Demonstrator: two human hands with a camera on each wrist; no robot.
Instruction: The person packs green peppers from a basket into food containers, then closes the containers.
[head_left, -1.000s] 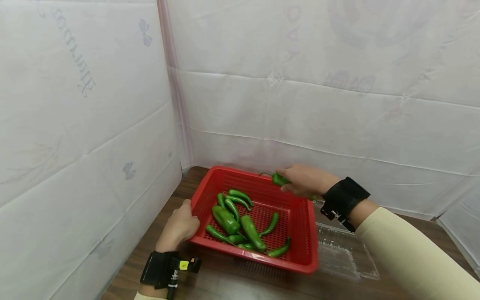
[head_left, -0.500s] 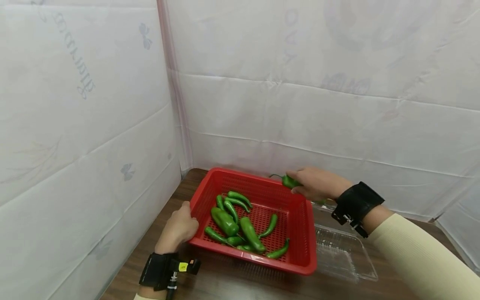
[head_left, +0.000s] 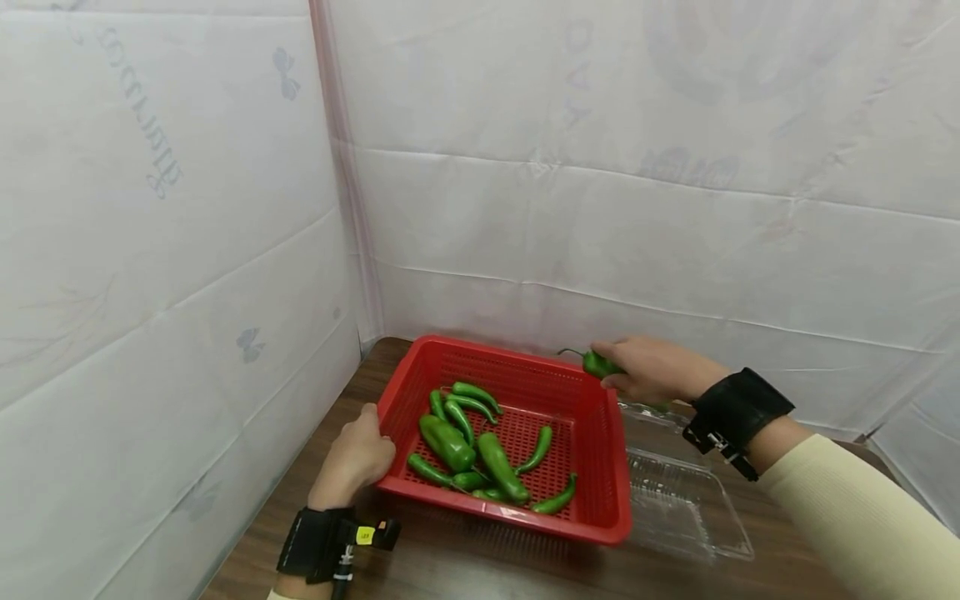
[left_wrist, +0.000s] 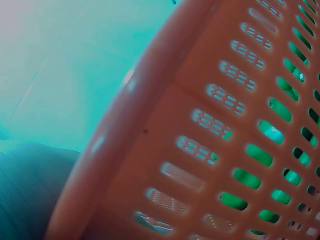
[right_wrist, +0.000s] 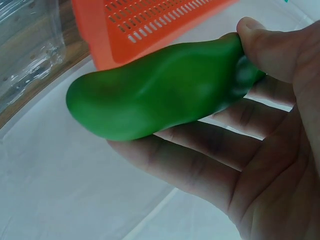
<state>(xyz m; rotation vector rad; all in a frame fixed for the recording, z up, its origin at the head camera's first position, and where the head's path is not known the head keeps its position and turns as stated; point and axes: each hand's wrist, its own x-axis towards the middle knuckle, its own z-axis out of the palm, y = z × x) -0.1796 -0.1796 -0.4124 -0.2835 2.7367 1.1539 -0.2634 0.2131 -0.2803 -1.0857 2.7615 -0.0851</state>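
My left hand (head_left: pixel 354 454) grips the left rim of a red perforated plastic basket (head_left: pixel 617 467), which is tilted toward me. Inside lie several green peppers, thick ones such as the green pepper (head_left: pixel 448 443) and thin curved ones such as the chili (head_left: pixel 556 495). Above the basket's back right corner, my right hand (head_left: pixel 654 367) holds a thick green pepper (right_wrist: pixel 160 90) between thumb and fingers, its curved stem pointing left in the head view. The left wrist view shows the basket's slotted wall (left_wrist: pixel 150 135) with green showing through the holes.
A clear plastic container (head_left: pixel 675 508) sits on the brown wooden table (head_left: pixel 480 575) to the right of the basket. Another clear plastic piece, partly hidden, lies beneath my right hand. White printed sheets (head_left: pixel 637 225) enclose the table at the back and left.
My right hand has moved to the right with the green pepper, from over the basket's back rim to its back right corner. My left hand stays on the rim.
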